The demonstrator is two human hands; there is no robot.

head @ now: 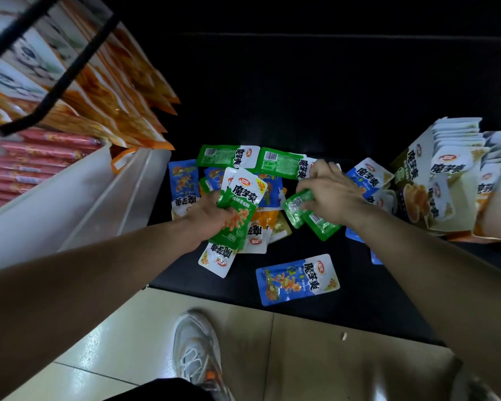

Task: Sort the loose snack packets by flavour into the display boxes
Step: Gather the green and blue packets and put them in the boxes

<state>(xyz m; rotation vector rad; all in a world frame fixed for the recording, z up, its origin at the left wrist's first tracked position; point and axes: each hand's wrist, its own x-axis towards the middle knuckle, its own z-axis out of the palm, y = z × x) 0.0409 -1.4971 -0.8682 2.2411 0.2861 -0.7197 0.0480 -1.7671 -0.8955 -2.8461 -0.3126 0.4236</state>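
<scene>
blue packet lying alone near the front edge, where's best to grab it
Probably pinch the blue packet at its white right end, coming from above. It lies flat, apart from the pile with nothing on it, and that end is nearest the right hand, which holds green packets.

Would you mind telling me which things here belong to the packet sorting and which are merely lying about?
Part of the job: left hand gripping a green packet stack; right hand gripping two green packets; loose blue packet; display box.
Lying about: red packs; orange bags; white shoe; floor scrap.
</scene>
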